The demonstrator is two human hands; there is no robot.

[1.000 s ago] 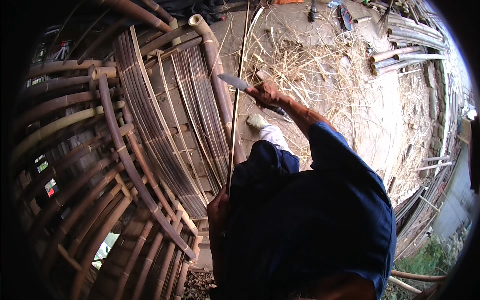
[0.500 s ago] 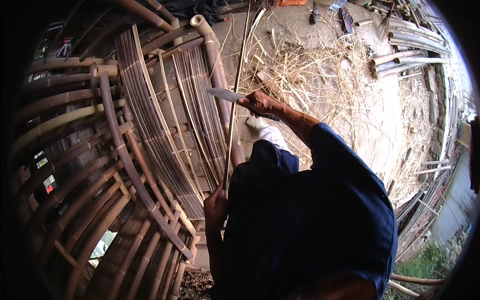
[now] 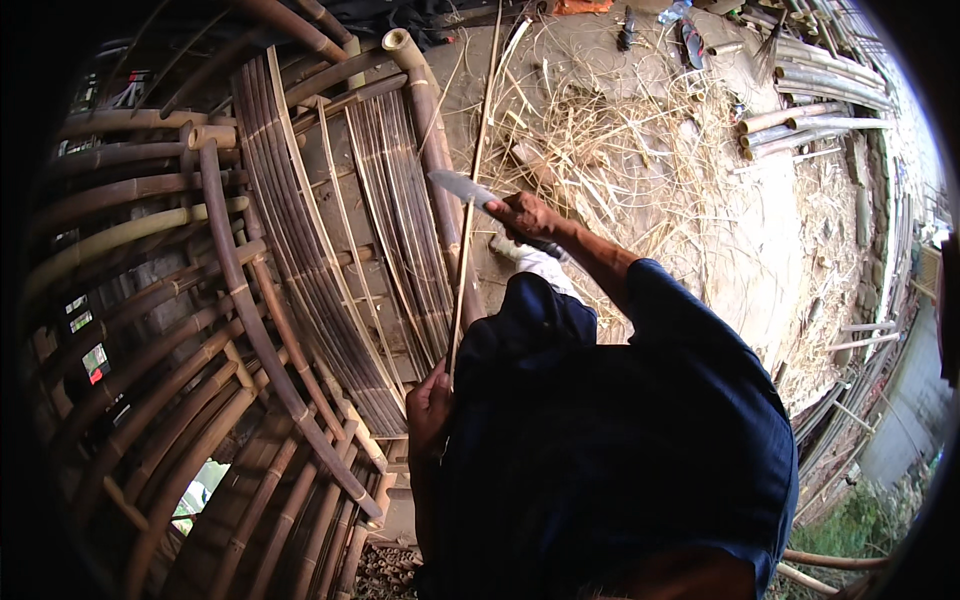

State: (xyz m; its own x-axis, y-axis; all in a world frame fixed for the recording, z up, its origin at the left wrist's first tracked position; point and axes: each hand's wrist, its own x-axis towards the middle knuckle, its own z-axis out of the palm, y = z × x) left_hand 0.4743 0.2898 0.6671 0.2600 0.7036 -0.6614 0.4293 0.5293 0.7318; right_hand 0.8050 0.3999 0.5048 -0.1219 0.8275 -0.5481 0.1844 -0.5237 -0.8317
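My right hand [image 3: 528, 216] is wrapped round the handle of a knife [image 3: 460, 186], its broad grey blade pointing left. The blade lies across a long thin bamboo strip [image 3: 481, 130], which runs from the top edge of the view down to my lap. Beside my left thigh, my left hand [image 3: 430, 402] is closed on the strip's near end; its fingers are partly in shadow. To the left, a slatted bamboo panel [image 3: 398, 190] rests next to a thick bamboo pole [image 3: 428, 130].
Curved bamboo rails [image 3: 240, 290] of a frame fill the left side, with another slatted panel [image 3: 310, 250] beside them. Pale shavings [image 3: 620, 150] litter the floor ahead. Bamboo poles [image 3: 830, 85] are stacked at the far right, near a sandal [image 3: 692, 42].
My right hand and the knife have shifted slightly right and nearer, and the blade is tilted more. The strip's face has turned lighter. My left hand stays at the near end.
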